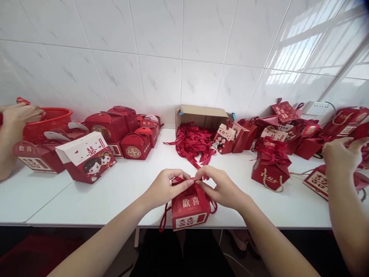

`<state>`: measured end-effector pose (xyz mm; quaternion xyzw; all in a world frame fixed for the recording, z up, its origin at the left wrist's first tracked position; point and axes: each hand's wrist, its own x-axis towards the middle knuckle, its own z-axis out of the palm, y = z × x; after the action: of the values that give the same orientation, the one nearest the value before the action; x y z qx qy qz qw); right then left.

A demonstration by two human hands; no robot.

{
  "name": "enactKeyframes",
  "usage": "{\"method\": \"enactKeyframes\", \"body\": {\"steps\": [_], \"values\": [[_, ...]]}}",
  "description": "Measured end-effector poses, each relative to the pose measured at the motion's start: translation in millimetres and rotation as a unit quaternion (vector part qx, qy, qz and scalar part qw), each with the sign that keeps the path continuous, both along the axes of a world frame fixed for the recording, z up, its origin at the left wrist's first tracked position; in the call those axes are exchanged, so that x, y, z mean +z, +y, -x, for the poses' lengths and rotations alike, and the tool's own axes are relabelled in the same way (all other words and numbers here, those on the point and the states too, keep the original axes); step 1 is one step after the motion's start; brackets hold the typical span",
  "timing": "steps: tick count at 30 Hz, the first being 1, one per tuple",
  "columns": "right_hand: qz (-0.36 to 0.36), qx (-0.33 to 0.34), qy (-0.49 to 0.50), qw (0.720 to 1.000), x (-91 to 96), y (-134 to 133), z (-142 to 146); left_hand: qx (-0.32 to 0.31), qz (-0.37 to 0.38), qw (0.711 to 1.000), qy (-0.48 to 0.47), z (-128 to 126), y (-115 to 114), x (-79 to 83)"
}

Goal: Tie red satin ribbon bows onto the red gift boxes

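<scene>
In the lower centre of the frame, a small red box (187, 209) stands at the near edge of the white surface (95, 207), and its front seems to reach over this edge. The left hand (166, 185) and the right hand (223, 188) meet above its top. In each hand the grip is closed, thumb against fingers, pinching the red ribbon (203, 192) there; the exact crossing of the ribbon is hidden by the fingers.

I judge that the smooth ribbon could slip and become loose if one grip relaxes too early. A strong downward or pulling force could bend the box top, or tip the box over the edge, because little support seems to be under its front. The cord handle (163, 219), hanging at the left side, could also be caught by the wrist.
</scene>
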<state>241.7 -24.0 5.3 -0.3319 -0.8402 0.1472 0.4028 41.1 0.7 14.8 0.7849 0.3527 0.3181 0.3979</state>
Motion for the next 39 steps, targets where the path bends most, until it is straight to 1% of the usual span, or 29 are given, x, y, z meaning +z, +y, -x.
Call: {"method": "enactKeyframes", "body": {"steps": [3, 8, 10, 16, 21, 24, 28, 33, 36, 39], "values": [[-0.002, -0.006, 0.004, 1.0, 1.4, 0.5, 0.8, 0.015, 0.016, 1.0, -0.007, -3.7, 1.3, -1.3], [-0.003, -0.003, 0.022, 1.0, 0.7, 0.6, 1.9, 0.04, 0.082, 0.994, -0.053, -6.9, 0.2, -2.8], [-0.008, -0.004, 0.024, 1.0, 0.2, 0.1, 1.7, 0.048, 0.092, 0.993, -0.061, -7.4, -0.2, -3.7], [-0.002, -0.009, 0.024, 1.0, -1.8, -0.3, -0.6, 0.028, 0.114, 0.99, -0.079, -6.4, -1.2, -4.6], [-0.016, -0.027, 0.034, 0.999, -6.7, 0.7, -2.9, -0.001, 0.121, 0.99, -0.078, -3.8, 0.0, -7.2], [-0.034, -0.042, 0.048, 0.997, -10.0, 1.7, -5.3, -0.014, 0.123, 0.986, -0.108, -3.0, 3.5, -11.6], [-0.051, -0.041, 0.067, 0.996, -16.3, 3.0, -7.4, -0.032, 0.132, 0.981, -0.136, -2.3, 7.9, -17.0], [-0.042, -0.034, 0.072, 0.996, -22.8, 3.0, -7.3, -0.029, 0.096, 0.988, -0.121, 1.7, 6.5, -19.7], [-0.053, -0.025, 0.075, 0.995, -21.0, 2.2, -7.9, -0.024, 0.073, 0.991, -0.113, 3.8, 3.9, -18.4], [-0.055, -0.011, 0.074, 0.996, -16.6, 1.3, -8.8, -0.015, 0.079, 0.99, -0.113, 2.1, 2.0, -14.9]]}}
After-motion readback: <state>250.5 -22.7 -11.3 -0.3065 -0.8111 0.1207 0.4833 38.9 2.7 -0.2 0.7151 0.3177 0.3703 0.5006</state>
